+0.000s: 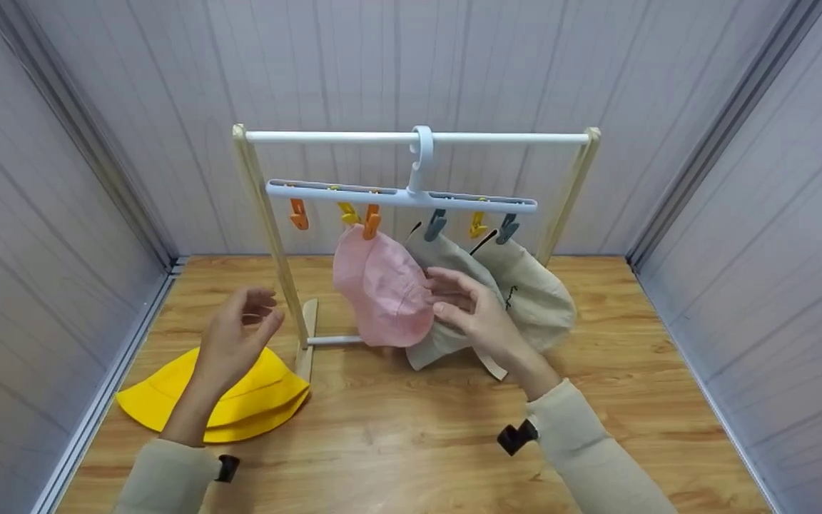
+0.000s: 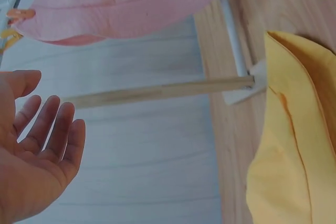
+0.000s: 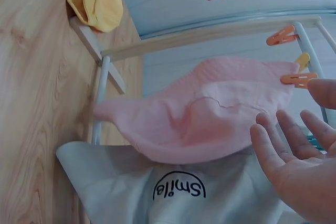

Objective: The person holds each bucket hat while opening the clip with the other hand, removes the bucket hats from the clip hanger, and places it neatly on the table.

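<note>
A pink bucket hat [image 1: 379,285] hangs from an orange clip [image 1: 372,223] and a yellow clip [image 1: 347,213] on the white hanger [image 1: 340,193]. Beside its right side is my right hand [image 1: 479,314], fingers loosely spread, gripping nothing. In the right wrist view those fingertips overlap the edge of the pink hat [image 3: 210,114]. My left hand [image 1: 232,339] hovers in the air left of the rack, fingers relaxed, with nothing in it. Below it on the table lies a yellow bucket hat [image 1: 261,407], partly covered by my forearm in the head view.
Right of the pink hat hang a grey hat [image 3: 121,182] lettered "Smile" and a beige hat [image 1: 543,293], each under a dark clip. The hanger hooks over the white bar [image 1: 340,136] of a wooden rack. An orange clip [image 1: 299,214] dangles at left. Walls enclose the table.
</note>
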A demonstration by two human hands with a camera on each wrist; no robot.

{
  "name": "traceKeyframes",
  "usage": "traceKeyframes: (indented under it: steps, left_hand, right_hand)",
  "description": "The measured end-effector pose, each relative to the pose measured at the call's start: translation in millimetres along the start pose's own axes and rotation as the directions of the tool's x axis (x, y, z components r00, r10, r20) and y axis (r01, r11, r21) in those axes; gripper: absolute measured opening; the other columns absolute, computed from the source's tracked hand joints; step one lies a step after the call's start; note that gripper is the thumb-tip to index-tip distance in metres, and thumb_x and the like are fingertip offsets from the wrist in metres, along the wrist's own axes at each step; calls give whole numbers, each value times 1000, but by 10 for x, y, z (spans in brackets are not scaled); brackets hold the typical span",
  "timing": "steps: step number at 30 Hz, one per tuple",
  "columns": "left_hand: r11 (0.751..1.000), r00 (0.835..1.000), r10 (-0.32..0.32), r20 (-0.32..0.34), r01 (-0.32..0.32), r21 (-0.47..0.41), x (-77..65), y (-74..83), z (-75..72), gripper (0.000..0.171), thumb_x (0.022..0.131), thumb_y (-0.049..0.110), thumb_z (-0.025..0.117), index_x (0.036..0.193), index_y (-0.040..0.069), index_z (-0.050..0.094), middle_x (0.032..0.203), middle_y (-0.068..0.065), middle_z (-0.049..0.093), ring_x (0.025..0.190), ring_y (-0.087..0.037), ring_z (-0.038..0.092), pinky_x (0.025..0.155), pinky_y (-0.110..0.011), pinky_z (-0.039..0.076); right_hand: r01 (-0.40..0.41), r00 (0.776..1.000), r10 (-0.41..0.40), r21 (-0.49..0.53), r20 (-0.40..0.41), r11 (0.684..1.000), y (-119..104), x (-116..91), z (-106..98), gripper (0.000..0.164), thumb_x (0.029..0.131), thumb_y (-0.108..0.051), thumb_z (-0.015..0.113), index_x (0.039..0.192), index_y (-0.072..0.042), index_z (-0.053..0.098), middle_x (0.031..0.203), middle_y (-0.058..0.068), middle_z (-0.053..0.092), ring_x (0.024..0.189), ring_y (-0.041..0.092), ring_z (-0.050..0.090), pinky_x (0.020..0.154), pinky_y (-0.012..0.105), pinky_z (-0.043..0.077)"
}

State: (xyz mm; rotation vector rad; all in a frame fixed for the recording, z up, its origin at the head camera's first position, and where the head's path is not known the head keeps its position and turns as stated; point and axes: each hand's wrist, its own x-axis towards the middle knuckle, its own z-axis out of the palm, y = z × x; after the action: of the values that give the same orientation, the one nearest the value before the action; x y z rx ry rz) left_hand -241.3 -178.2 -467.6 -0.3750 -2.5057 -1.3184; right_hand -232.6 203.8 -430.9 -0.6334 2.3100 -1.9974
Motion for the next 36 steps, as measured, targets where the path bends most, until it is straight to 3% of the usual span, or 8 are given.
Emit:
traceKeyframes:
  steps: [8,15,24,36]
  left_hand:
    - [998,999,44,27,-43,-46,188,154,124,32,104,14,70,133,4,60,123,-13,68,111,-25,66,103,-47,56]
    - [995,997,78,22,-77,-62,301,251,266,32,101,11,73,130,3,61,126,-15,69,111,-28,68,102,-49,57]
    - [989,992,125,-2,-125,-82,492,352,412,36,101,12,74,132,2,61,131,-16,67,116,-32,67,105,-51,55]
    - [990,995,103,5,-102,-101,661,372,515,46,101,12,73,142,0,55,139,-19,62,124,-37,63,109,-52,52]
  right_hand:
    - [21,999,-24,-50,-46,999,-15,-46,-78,51,102,0,65,151,3,52,145,30,57,131,51,58,106,35,55]
    - [35,995,-44,-93,-93,995,-4,-75,-84,53,100,4,67,150,5,51,145,28,59,133,45,59,114,46,50]
    - [64,989,-79,-124,-122,990,-2,-107,-133,54,99,6,67,150,7,51,145,31,58,132,51,57,115,54,47]
    - [60,987,-78,-123,-143,991,-22,-162,-169,52,101,3,67,151,4,52,144,28,59,134,48,58,115,55,47]
